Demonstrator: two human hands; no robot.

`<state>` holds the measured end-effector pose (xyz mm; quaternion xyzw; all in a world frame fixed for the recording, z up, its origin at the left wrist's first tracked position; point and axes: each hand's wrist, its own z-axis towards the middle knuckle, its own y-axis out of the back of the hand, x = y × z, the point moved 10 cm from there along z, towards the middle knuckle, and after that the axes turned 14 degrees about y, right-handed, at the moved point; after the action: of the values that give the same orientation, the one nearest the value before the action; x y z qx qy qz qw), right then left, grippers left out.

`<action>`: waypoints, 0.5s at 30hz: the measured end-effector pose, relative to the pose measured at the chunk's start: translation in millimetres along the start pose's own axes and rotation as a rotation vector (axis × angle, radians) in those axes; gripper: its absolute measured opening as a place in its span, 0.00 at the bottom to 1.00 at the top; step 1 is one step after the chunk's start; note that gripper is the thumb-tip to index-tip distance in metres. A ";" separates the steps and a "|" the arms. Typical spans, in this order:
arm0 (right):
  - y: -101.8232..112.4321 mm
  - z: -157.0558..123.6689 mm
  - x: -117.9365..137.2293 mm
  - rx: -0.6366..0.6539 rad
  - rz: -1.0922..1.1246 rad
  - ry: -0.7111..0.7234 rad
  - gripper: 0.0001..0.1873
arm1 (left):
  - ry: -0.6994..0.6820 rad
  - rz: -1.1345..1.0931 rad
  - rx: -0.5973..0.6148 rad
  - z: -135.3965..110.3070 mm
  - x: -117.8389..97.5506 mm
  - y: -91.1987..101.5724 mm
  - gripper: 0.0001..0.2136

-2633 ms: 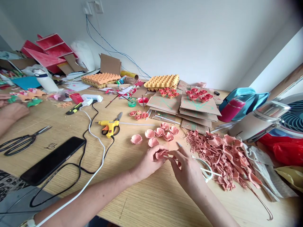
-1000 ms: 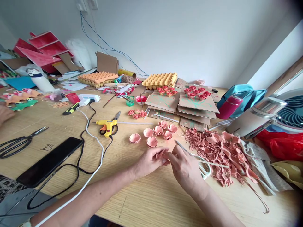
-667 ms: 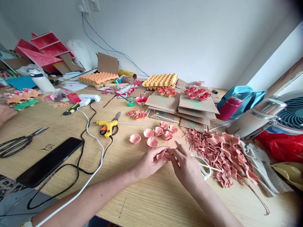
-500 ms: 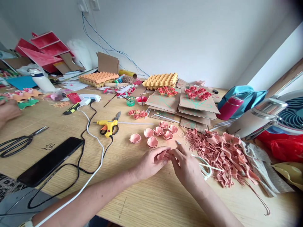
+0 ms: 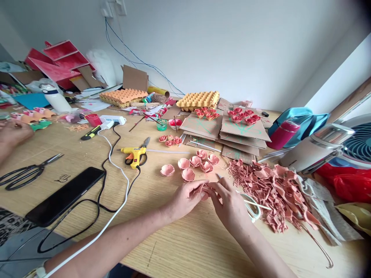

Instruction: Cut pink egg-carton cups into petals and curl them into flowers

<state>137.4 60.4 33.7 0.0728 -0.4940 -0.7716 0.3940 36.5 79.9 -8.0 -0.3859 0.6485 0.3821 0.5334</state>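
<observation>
My left hand and my right hand meet over the wooden table, both pinched on one small pink paper flower between their fingertips. Most of the flower is hidden by the fingers. Just beyond them lie several finished pink paper flowers. White-handled scissors lie right of my right hand, partly under it. A heap of pink paper scraps spreads further right.
A yellow glue gun, cables and a black phone lie to the left, with black scissors beyond. Another person's hand shows at the far left. Cardboard sheets with red flowers, egg trays, a flask and a fan stand behind.
My hands have stayed together on the flower, with the fingers shifting slightly around it. The other person's hand at the far left has moved a little.
</observation>
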 end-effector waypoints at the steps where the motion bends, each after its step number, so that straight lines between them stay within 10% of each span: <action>1: 0.4 -0.3 -2.3 -0.012 0.028 -0.023 0.10 | -0.003 0.012 -0.019 -0.1 1.2 1.8 0.18; 15: 2.1 0.1 -3.2 -0.028 0.058 -0.029 0.08 | 0.003 0.036 -0.052 -1.8 -0.7 3.9 0.19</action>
<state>140.7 62.3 34.7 0.0415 -0.4906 -0.7678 0.4100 32.4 79.9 -6.8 -0.3887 0.6459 0.4078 0.5153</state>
